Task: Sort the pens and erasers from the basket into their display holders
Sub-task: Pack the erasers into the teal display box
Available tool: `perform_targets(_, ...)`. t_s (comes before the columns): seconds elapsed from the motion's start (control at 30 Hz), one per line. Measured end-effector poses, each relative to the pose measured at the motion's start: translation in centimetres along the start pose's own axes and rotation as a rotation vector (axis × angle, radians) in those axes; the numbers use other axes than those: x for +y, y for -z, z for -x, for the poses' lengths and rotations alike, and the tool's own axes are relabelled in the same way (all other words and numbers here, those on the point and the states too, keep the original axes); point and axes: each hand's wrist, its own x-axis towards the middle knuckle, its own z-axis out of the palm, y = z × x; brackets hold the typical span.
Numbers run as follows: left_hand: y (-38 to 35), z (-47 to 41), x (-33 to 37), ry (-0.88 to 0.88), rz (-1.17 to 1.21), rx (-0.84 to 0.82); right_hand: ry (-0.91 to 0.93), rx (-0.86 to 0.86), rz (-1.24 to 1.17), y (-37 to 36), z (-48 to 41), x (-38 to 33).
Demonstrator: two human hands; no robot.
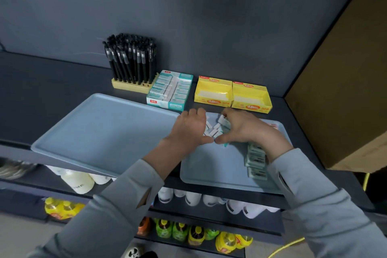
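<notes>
Over the far half of the right tray [219, 176]: left hand [191, 130] and right hand [243, 130] cupped round a cluster of loose erasers [213, 131], thumb tips meeting at its near side, fingers curled over its far side. By the tray's right edge, under the right wrist: stacked erasers [255, 160]. Along the shelf's back edge: teal eraser box [170, 92], yellow boxes [213, 92], pen holder [134, 87].

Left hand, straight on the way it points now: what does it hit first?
Past the loose erasers it touches, the left hand likely meets the left yellow box first; the teal eraser box sits just left of that line. Depth unclear.
</notes>
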Motion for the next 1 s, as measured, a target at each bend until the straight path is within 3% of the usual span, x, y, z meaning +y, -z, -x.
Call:
perform_targets(0.17,0.4,0.7,0.3,-0.018,-0.112,-0.002,0.013,-0.022,0.048,-0.3,0.1,-0.2)
perform_targets(0.3,0.0,1.0,0.5,-0.05,-0.081,0.121,-0.002,-0.01,0.018,-0.1,0.4,-0.9)
perform_targets(0.53,-0.3,1.0,1.1,0.046,-0.094,0.047,-0.024,0.043,0.013,-0.4,0.2,-0.9)
perform_targets(0.67,-0.2,0.6,0.6,0.042,0.026,-0.053,-0.026,0.028,0.016,-0.5,-0.1,-0.7)
perform_targets(0.73,0.0,0.9,0.4,0.032,0.157,-0.085,-0.034,0.054,-0.009,-0.3,-0.2,-0.7)
perform_targets(0.83,0.0,1.0,-0.3,0.162,0.531,0.055,-0.057,0.171,-0.201,0.8,-0.4,-0.7)
perform_targets(0.93,0.4,0.5,-1.2,0.508,1.313,0.184,-0.017,0.234,-0.63,1.8,-0.7,-1.6)
perform_targets(1.0,1.4,0.1,-1.7,0.673,1.844,0.092,0.058,0.165,-0.801,2.1,-1.1,-3.1)
